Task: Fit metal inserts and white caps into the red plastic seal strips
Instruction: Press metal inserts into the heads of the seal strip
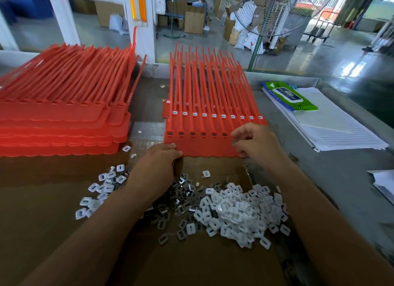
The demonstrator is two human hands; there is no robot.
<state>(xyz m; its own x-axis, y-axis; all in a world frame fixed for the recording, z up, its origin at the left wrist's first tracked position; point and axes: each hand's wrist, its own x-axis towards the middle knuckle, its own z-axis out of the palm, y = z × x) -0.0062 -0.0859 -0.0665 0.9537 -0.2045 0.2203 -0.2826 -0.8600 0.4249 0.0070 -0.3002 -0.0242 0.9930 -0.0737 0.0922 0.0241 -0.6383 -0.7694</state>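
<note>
A red sheet of joined seal strips [204,146] lies before me, tails pointing away. Several of its sockets [191,133] on the left hold dark metal inserts. The sheet beneath it shows a row of white caps [213,115]. My left hand [156,168] grips the top sheet's near left corner. My right hand [254,141] hovers over the sheet's right part with fingers curled; whether it pinches a small piece is hidden. A pile of white caps [241,213] and grey metal inserts [181,202] lies on the cardboard [202,264] near me.
A tall stack of red seal sheets [61,119] fills the left. Lined papers [332,125] and a green wipes pack [287,95] lie on the grey table at right. More paper [383,183] sits at the right edge. A fan stands behind.
</note>
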